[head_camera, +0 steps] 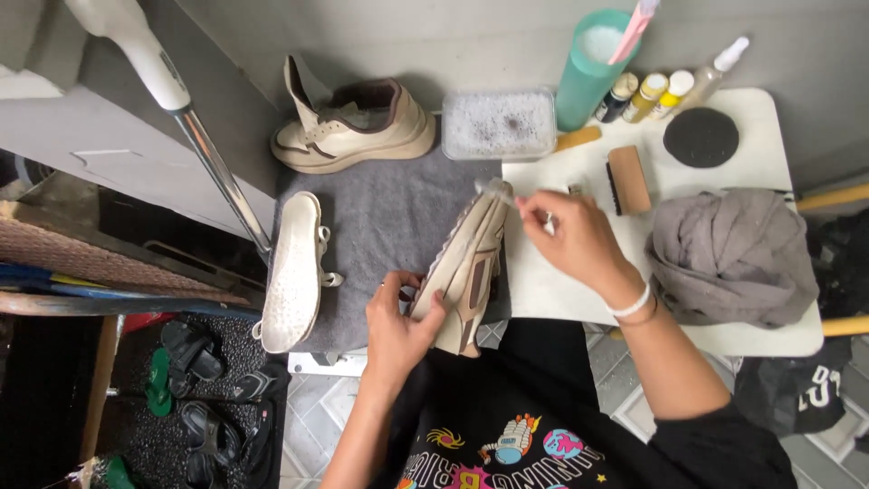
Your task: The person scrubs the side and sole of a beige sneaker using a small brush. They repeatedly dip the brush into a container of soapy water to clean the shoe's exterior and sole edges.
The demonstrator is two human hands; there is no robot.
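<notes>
Towel, grey, covers the work surface and I take it as my landmark. At its right edge I see a crumpled grey cloth on the white board. On the towel's far edge a cream sneaker stands upright; at its left edge another lies sole up. Over its near right corner my left hand is closed around the heel of a third sneaker. My right hand pinches a small brush against that shoe's toe.
</notes>
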